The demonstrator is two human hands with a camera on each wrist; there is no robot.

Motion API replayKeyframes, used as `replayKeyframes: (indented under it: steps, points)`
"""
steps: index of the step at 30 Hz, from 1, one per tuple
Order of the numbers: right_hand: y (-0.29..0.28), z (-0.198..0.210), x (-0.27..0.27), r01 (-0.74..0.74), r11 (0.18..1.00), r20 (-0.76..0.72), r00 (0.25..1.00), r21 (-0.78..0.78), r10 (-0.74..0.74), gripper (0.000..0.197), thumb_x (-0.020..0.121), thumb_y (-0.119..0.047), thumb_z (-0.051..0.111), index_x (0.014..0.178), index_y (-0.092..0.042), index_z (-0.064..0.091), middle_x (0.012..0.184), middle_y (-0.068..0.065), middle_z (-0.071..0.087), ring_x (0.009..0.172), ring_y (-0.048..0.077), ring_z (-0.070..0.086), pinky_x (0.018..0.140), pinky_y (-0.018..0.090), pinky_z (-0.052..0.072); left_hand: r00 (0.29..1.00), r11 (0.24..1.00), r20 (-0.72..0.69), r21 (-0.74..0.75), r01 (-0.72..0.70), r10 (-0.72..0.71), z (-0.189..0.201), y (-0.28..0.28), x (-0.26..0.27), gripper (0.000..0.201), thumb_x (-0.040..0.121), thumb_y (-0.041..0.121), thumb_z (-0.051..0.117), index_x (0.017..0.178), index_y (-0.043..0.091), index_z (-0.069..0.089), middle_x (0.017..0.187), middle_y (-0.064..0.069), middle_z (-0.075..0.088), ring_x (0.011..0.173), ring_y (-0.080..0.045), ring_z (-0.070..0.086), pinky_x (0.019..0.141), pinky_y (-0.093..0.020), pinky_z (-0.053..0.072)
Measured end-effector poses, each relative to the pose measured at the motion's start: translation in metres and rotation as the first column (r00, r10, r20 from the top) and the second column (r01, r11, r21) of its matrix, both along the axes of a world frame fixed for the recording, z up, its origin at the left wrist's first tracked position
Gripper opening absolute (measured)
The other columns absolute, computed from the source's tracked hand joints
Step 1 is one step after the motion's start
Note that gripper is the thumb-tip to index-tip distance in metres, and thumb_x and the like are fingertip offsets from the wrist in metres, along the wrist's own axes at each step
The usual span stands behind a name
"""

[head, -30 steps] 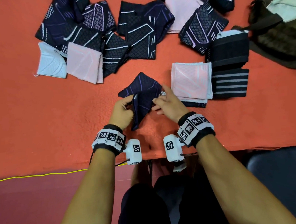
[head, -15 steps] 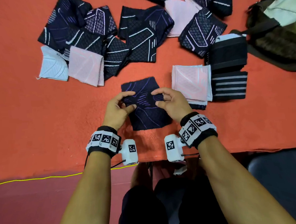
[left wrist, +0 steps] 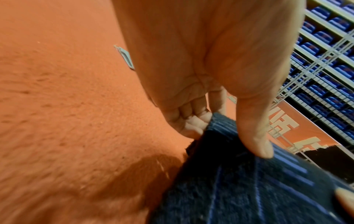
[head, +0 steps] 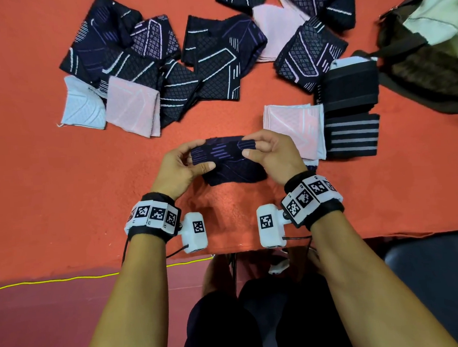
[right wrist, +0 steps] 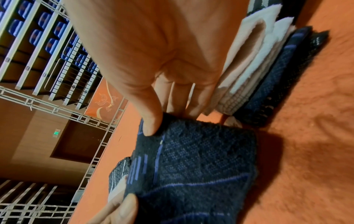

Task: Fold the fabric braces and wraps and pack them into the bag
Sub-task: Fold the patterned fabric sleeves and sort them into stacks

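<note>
Both hands, the left hand [head: 178,167] and right hand [head: 270,156], pinch the top corners of the soft, light navy brace [head: 230,162] just beside the pink stack [head: 294,124], best held there.

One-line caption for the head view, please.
Both hands, left and right, pinch a dark navy brace mid-fold over the orange cloth.

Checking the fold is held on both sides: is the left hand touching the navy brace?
Touching. The left wrist view shows the left hand pinching the navy brace, thumb on top and fingers curled at its edge.
</note>
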State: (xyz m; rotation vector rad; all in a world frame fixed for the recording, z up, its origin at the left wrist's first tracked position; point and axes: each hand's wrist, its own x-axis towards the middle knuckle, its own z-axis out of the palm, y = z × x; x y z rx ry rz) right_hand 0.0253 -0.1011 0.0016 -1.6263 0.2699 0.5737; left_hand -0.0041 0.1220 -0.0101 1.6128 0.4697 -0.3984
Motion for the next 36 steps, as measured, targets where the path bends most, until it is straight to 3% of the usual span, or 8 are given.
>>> replayKeyframes:
  steps: [3,9,17,20,24,28,31,36]
  points:
    - [-0.001,0.000,0.001,0.021,1.000,0.015,1.000,0.005,-0.021,0.020,0.084,-0.001,0.073,0.094,-0.019,0.071,0.089,0.006,0.077,0.089,0.024,0.074,0.088,0.037,0.058,1.000,1.000,-0.008,-0.005,0.008,-0.008,0.001,-0.002,0.003,0.053,0.079,-0.009,0.074,0.128,0.003,0.061,0.104,-0.001,0.072,0.090,-0.003,0.070,0.083,-0.017,0.054]
    - [-0.009,0.000,0.005,0.024,0.994,0.057,0.998,-0.103,-0.018,0.011,0.082,-0.014,0.079,0.089,-0.020,0.073,0.079,0.002,0.077,0.082,0.021,0.074,0.085,0.038,0.058,0.995,0.995,0.022,0.038,0.093,-0.094,0.006,-0.004,0.005,0.033,0.086,0.001,0.072,0.117,0.011,0.068,0.089,0.019,0.075,0.089,0.003,0.069,0.081,-0.012,0.050]
    - [-0.015,-0.001,0.014,0.045,0.987,0.119,0.992,-0.155,-0.026,0.006,0.078,-0.029,0.082,0.080,-0.027,0.077,0.074,-0.003,0.069,0.068,0.011,0.061,0.071,0.033,0.052,0.995,0.992,0.077,0.107,0.060,-0.069,0.006,-0.003,0.007,0.007,0.082,0.025,0.078,0.088,0.023,0.077,0.091,0.001,0.070,0.084,-0.006,0.064,0.082,-0.021,0.050]
    - [-0.017,0.002,0.018,0.031,0.979,0.205,0.979,-0.200,0.011,0.016,0.082,-0.025,0.081,0.076,-0.034,0.069,0.087,-0.008,0.056,0.076,0.007,0.056,0.079,0.018,0.048,0.990,0.988,0.116,0.142,0.067,-0.084,0.008,-0.001,0.011,0.004,0.083,0.027,0.078,0.083,0.031,0.077,0.092,0.002,0.064,0.087,-0.006,0.060,0.087,-0.022,0.046]
    - [-0.015,0.003,0.019,-0.034,0.980,0.164,0.984,-0.195,0.067,0.021,0.090,-0.037,0.068,0.072,-0.035,0.058,0.073,-0.013,0.059,0.070,0.008,0.055,0.076,0.033,0.049,0.985,0.990,0.133,0.105,0.094,-0.108,0.016,-0.008,0.019,0.008,0.094,0.019,0.067,0.089,0.020,0.072,0.083,0.013,0.069,0.081,-0.005,0.062,0.079,-0.021,0.047]
    - [-0.009,-0.001,0.020,-0.029,0.973,0.149,0.987,-0.231,0.065,0.036,0.096,-0.041,0.058,0.069,-0.028,0.037,0.056,-0.014,0.038,0.056,0.008,0.035,0.062,0.032,0.035,0.990,0.993,0.114,0.094,0.076,-0.087,0.019,-0.014,0.024,0.019,0.095,0.041,0.060,0.081,0.030,0.066,0.075,-0.005,0.054,0.071,-0.019,0.048,0.067,-0.035,0.039]
    - [-0.009,0.001,0.022,0.007,0.957,0.177,0.983,-0.289,0.046,0.036,0.099,-0.038,0.055,0.072,-0.025,0.036,0.064,-0.011,0.043,0.063,0.009,0.041,0.067,0.032,0.037,0.997,0.998,0.051,0.009,0.065,-0.065,0.021,-0.021,0.023,0.010,0.094,0.037,0.066,0.097,0.028,0.066,0.084,-0.005,0.066,0.078,-0.020,0.061,0.069,-0.035,0.052]
    - [-0.017,0.001,0.025,0.086,0.969,0.135,0.989,-0.229,-0.056,0.033,0.096,-0.040,0.060,0.074,-0.022,0.043,0.067,-0.008,0.056,0.065,0.011,0.051,0.069,0.033,0.044,0.996,0.992,-0.009,-0.093,0.084,-0.085,0.018,-0.031,0.019,0.028,0.094,0.010,0.065,0.121,0.014,0.058,0.106,-0.013,0.073,0.094,-0.020,0.072,0.083,-0.032,0.059]
